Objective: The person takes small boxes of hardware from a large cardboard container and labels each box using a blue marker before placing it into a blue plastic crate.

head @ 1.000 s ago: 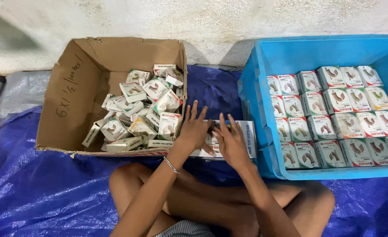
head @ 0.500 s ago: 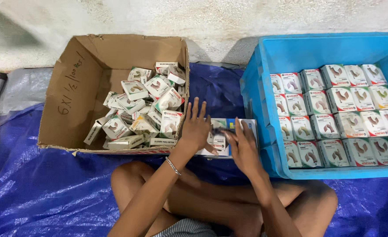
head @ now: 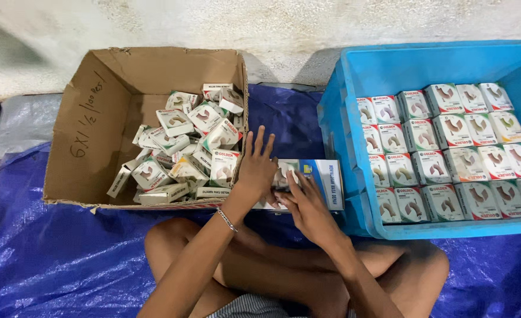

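Note:
An open white and blue carton (head: 325, 182) lies between my knees, with small white boxes packed inside it. My left hand (head: 257, 169) rests on the carton's left part, fingers spread wide and holding nothing. My right hand (head: 306, 205) lies over the small boxes in the middle of the carton, fingers together and pointing up and left. Its palm side is hidden, so I cannot tell whether it grips a box. A thin bracelet (head: 227, 219) sits on my left wrist.
A cardboard box (head: 89, 135) at the left holds several loose small white boxes (head: 184, 147) in a jumble. A blue plastic crate (head: 343, 118) at the right holds neat rows of the same boxes (head: 449, 153). Blue tarp (head: 48, 259) covers the floor under my crossed legs.
My right hand slid right along the carton, then came back left over the small boxes. My left hand stayed on the carton's left part.

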